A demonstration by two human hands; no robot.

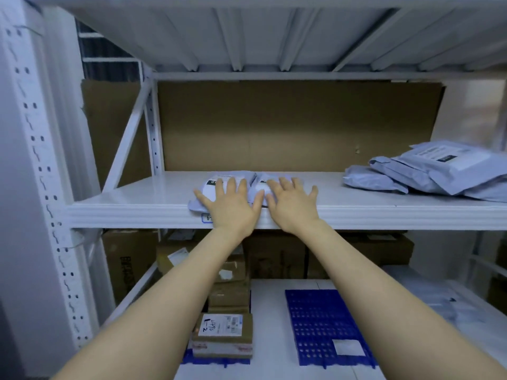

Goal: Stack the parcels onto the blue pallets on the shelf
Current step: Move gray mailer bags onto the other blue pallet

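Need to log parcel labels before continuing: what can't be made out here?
Head view:
1. Label of left mailer: mostly under left hand.
2. Label of right mailer: mostly under right hand.
3. Text on shelf tag: half hidden by left hand.
4. Right side of mailer pile: cut off by frame edge; label blurred.
5. Most of left pallet: under boxes.
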